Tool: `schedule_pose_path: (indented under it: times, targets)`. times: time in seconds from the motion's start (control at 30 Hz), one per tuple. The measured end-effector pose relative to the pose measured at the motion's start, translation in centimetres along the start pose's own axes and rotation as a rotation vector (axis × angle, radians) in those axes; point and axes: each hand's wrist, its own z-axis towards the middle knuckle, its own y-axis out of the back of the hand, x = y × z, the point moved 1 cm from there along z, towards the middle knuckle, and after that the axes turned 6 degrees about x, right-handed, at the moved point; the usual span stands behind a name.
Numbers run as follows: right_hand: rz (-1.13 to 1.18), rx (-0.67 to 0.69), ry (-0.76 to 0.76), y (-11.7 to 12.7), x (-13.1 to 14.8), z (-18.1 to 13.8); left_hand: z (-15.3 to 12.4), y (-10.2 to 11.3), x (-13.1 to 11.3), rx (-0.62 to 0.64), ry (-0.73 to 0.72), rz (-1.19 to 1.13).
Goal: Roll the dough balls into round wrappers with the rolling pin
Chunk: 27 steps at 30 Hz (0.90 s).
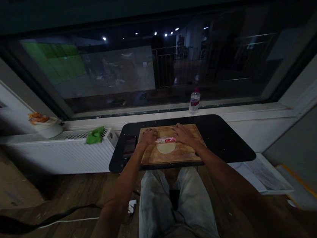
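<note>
A wooden board (154,157) lies on a black table (223,138). On the board is a flat round piece of dough (166,148). Across the dough's far edge lies a red and white rolling pin (165,140). My left hand (148,137) rests flat on the pin's left end, fingers stretched out. My right hand (183,133) lies flat on its right end, fingers spread too.
A dark phone (130,145) lies on the table left of the board. A water bottle (194,101) stands on the window sill behind. A green cloth (95,135) and a white bowl (47,127) sit on the radiator at left. Cables (58,218) run across the wooden floor.
</note>
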Motion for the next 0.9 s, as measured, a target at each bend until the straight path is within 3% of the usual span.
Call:
schedule_pose_path:
  times: [0.2, 0.33, 0.9]
  targets:
    - [0.018, 0.046, -0.132, -0.9, 0.0, 0.6, 0.5, -0.5, -0.5, 0.035, 0.03, -0.004]
    - [0.035, 0.054, -0.214, -1.9, -0.1, 1.0, -0.2, -1.2, -0.9, -0.006, 0.084, 0.004]
    - [-0.003, -0.106, -0.156, -2.4, 2.2, -3.5, -6.7, -1.3, -3.2, -0.164, -0.019, 0.043]
